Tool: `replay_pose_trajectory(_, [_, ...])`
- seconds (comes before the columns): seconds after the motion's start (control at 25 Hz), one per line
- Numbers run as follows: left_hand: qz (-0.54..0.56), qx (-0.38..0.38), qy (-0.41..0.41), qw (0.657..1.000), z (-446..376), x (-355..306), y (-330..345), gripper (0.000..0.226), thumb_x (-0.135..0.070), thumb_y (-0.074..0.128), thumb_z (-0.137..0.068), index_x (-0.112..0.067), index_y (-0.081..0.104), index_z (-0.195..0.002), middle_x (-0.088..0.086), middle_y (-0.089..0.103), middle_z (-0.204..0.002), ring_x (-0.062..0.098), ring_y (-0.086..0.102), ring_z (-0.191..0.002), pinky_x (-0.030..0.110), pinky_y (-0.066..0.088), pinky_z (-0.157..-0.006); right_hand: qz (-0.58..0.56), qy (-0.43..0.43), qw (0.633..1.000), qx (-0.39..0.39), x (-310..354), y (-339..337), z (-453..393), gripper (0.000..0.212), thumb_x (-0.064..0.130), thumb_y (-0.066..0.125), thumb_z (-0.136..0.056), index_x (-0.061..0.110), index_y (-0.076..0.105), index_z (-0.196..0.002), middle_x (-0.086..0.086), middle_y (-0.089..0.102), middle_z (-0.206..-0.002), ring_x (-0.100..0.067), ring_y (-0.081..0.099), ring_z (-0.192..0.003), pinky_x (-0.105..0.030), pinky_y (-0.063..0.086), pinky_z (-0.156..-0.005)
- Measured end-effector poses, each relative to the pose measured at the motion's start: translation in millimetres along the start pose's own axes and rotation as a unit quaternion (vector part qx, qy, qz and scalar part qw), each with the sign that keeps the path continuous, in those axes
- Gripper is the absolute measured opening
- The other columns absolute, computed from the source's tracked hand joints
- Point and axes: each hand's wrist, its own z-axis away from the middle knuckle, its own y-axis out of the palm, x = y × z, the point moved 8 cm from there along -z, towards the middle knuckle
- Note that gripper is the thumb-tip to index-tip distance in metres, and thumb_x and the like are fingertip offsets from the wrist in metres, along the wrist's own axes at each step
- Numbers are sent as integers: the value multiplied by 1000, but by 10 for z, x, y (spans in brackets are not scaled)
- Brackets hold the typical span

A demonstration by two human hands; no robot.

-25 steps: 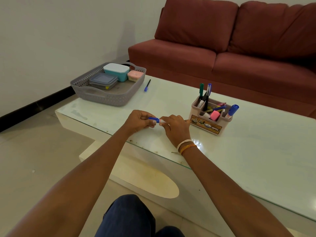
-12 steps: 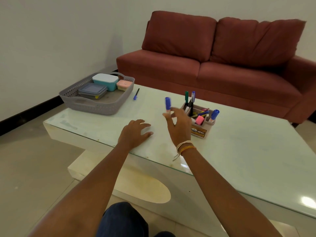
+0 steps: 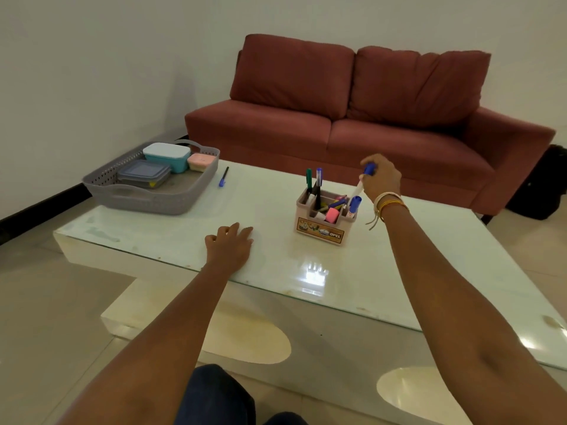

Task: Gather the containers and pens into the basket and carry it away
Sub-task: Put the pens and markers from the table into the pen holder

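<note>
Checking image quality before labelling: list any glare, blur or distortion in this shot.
Head view: a bright ceiling-light glare patch sits on the glass table near the pen holder; wide-angle distortion bends the table edges; the right hand with its marker looks slightly soft.

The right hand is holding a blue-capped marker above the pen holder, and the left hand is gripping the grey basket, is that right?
Not quite. The left hand rests on the table, apart from the grey basket. The head view shows it. The right hand does hold the blue-capped marker above the pen holder.
</note>
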Motion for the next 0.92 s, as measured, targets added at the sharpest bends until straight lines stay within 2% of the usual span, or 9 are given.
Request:
replay_pose_trajectory(0.12, [5,-11,-3,1000,11,39,-7,43,-44,28,-101,-40,34,-143,-7,32,-153,19,37,-135,38,32,-99,17,46,994,95,-148,218,-101,24,6,64,-87,8,70,-110,-15,69,-114,-31,66,-105,-37,52,-97])
replay_pose_trajectory(0.2, [8,-3,-6,1000,4,40,-6,43,-44,27,-101,-40,34,-143,-7,31,-154,19,36,-136,39,32,-100,35,50,991,122,-162,284,-109,27,11,60,-90,7,70,-115,-14,68,-117,-30,63,-110,-32,48,-100])
replay_pose_trajectory(0.36, [3,5,0,1000,12,49,-24,44,-44,27,-101,-40,33,-144,-7,30,-154,19,35,-136,39,32,-101,-4,34,999,39,53,153,-77,28,15,52,-94,7,70,-113,-13,69,-118,-30,62,-112,-35,46,-102])
replay_pose_trajectory(0.48, [16,21,34,999,-36,90,-49,43,-45,31,-100,-39,36,-142,-6,33,-151,21,36,-134,41,33,-102,-36,-25,999,-16,496,136,49,25,14,53,-90,13,73,-104,-6,74,-105,-23,67,-102,-26,49,-92])
replay_pose_trajectory(0.56, [46,31,63,996,-86,151,-73,42,-44,37,-98,-38,42,-140,-2,38,-147,23,38,-132,42,36,-103,-137,-53,989,37,831,395,196,21,14,53,-88,16,73,-94,-1,74,-82,-15,72,-81,-21,53,-79])
replay_pose_trajectory(0.64, [70,39,68,994,-167,283,-80,39,-40,42,-98,-36,48,-136,3,41,-144,25,38,-130,41,38,-104,-209,-58,968,127,1085,834,400,21,9,51,-88,14,71,-88,-6,72,-70,-10,69,-61,-23,56,-69])
replay_pose_trajectory(0.76, [83,13,18,996,-286,622,-78,35,-39,45,-96,-35,55,-130,1,47,-137,24,42,-126,41,37,-101,-196,-40,946,255,1157,1675,794,25,-2,48,-84,2,72,-90,-24,73,-85,-3,64,-50,-21,57,-62])
replay_pose_trajectory(0.84, [129,-27,-2,991,-334,785,-84,31,-34,49,-95,-29,60,-124,3,53,-130,24,47,-120,36,40,-98,-149,-39,944,293,1065,2206,1012,27,-2,49,-83,3,73,-95,-20,73,-99,-11,70,-74,-26,58,-80])
replay_pose_trajectory(0.92, [166,-58,-15,984,-423,850,-104,29,-31,51,-95,-22,63,-120,5,56,-123,23,53,-113,33,44,-94,-99,-52,947,300,995,2638,1101,31,0,48,-85,6,71,-104,-13,69,-114,-22,64,-106,-29,48,-99])
